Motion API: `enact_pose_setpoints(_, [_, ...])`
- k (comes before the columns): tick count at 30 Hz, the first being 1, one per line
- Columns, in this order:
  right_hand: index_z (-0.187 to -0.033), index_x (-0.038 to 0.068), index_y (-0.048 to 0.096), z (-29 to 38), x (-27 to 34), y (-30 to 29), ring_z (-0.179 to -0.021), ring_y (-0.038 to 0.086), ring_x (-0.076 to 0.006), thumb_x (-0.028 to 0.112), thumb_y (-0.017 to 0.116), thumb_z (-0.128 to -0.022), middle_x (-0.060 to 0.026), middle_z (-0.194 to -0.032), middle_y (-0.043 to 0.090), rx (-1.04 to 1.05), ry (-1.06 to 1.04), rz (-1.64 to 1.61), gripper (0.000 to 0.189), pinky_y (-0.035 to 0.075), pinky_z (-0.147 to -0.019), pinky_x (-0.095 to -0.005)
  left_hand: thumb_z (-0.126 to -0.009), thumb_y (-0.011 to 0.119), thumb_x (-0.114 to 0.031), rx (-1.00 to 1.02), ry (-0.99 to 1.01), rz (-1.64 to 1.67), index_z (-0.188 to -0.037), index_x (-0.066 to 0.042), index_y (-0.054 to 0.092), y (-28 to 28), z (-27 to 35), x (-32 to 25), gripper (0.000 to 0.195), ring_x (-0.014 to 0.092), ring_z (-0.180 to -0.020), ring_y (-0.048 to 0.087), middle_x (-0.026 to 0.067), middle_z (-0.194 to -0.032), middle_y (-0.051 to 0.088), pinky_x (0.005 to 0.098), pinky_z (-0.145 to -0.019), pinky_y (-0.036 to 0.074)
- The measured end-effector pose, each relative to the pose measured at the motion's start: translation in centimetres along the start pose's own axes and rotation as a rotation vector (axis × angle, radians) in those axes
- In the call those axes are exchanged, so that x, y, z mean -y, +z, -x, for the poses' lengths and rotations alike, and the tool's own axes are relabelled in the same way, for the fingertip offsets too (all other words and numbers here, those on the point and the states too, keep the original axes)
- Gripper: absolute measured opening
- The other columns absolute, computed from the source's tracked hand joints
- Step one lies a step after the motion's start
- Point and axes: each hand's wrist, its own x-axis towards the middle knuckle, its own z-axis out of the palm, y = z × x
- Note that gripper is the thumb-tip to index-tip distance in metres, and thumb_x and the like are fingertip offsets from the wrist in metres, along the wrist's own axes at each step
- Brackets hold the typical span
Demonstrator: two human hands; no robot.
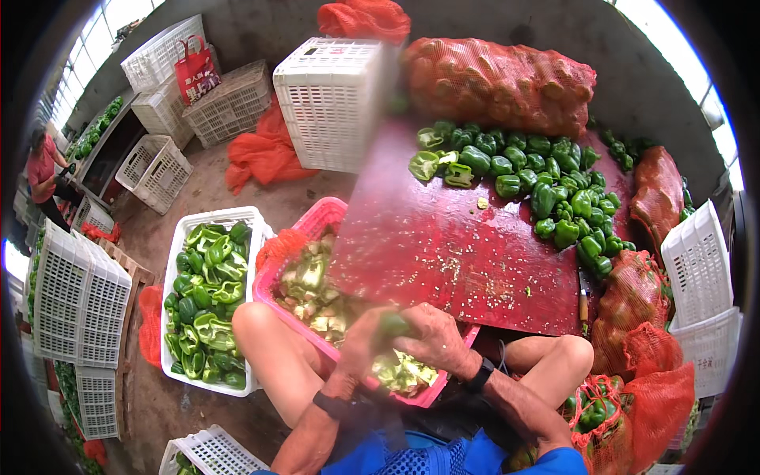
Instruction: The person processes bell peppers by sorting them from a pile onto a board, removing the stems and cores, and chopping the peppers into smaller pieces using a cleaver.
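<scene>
My left hand (365,341) and my right hand (433,338) meet over a pink plastic basket (469,341) that holds pale pepper cores. Between them is a green bell pepper (392,325), blurred; both hands appear to grip it. Whole green peppers (543,199) lie along the far and right side of the wet red tabletop (415,237), with a few cut pieces (424,165) at their left end. Pale seeds are scattered over the surface. A knife (583,297) with a wooden handle rests near its right edge. Opened peppers (215,326) fill a white crate (168,279) at my left.
A full red mesh sack (499,83) lies at the table's back; further sacks (623,309) stand at the right. White crates (329,101) are stacked behind and at left (77,297). Loose red netting (264,154) lies on the floor. Another person (44,172) stands far left.
</scene>
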Motion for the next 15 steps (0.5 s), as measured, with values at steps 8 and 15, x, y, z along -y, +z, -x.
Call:
enact_pose_setpoints(8, [-0.085,0.010,0.063,0.9,0.6,1.2,-0.071,0.059,-0.0297,0.018,0.081,-0.071,-0.0085,-0.075,0.059,-0.432,-0.236,0.149,0.025,0.050,-0.060,-0.0409,-0.093,0.062,-0.035,0.023,0.374,-0.679,-0.133,0.000,0.054,2.0,2.0,-2.4,0.054,0.016,-0.102,0.062,0.0096,-0.115,0.065,0.0286,-0.088,0.051])
enact_pose_setpoints(15, [-0.114,0.004,0.058,1.8,1.7,0.9,-0.072,0.060,-0.0315,0.014,0.078,-0.073,-0.0127,-0.079,0.059,-0.267,-0.193,0.020,0.047,0.049,-0.061,-0.0430,-0.095,0.061,-0.051,-0.053,0.432,-0.508,-0.122,0.001,0.059,1.8,2.9,-1.7,0.059,0.018,-0.101,0.061,0.0116,-0.113,0.065,0.0303,-0.089,0.049])
